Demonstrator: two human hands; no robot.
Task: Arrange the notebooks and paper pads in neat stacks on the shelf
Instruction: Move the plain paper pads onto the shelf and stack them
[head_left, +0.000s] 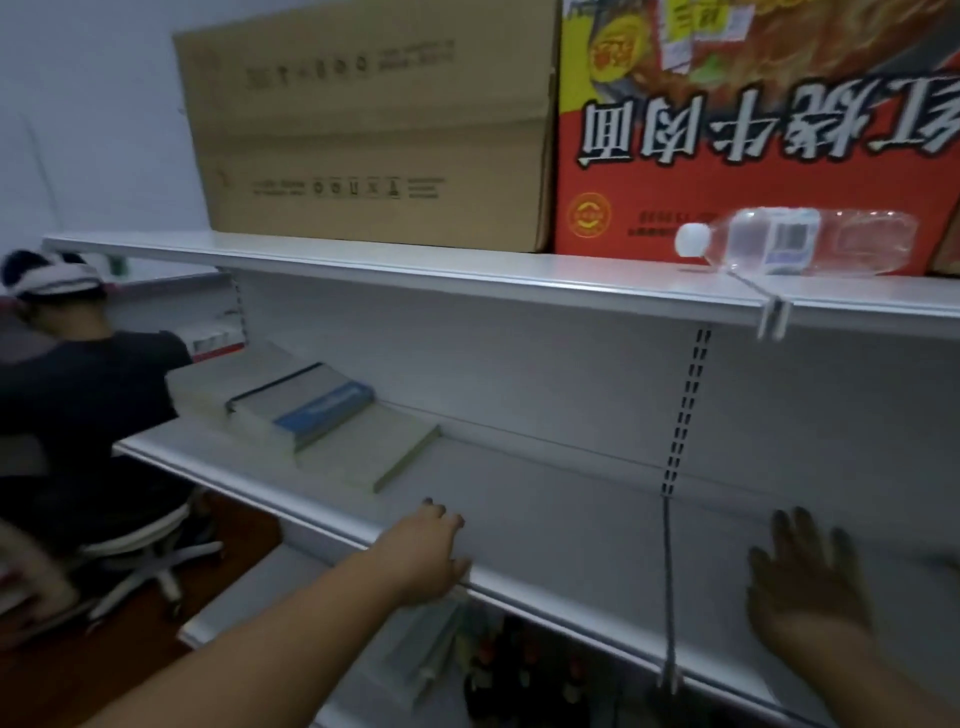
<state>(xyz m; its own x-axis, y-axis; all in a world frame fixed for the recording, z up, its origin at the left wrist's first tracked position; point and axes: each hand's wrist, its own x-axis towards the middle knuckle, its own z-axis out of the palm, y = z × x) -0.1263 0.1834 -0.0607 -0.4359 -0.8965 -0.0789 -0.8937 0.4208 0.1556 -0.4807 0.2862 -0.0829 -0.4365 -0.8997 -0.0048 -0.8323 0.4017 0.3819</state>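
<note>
On the left part of the middle white shelf (545, 499) lie the notebooks: a pale pad (218, 379) farthest left, a thick stack with a blue-labelled cover (311, 405) beside it, and a flat green-edged notebook (384, 452) to its right. My left hand (426, 551) hangs over the shelf's front edge with fingers loosely curled, holding nothing, a short way right of the green-edged notebook. My right hand (810, 582) is spread with straight fingers above the bare shelf on the right. More pads (421, 654) lie dimly on the shelf below.
The top shelf (467, 270) carries a brown carton (374, 124), a red printed carton (753, 119) and a plastic water bottle (800, 241) lying on its side. A seated person (78, 405) on a swivel chair (150, 561) is at the left. A slotted upright (680, 415) divides the bays.
</note>
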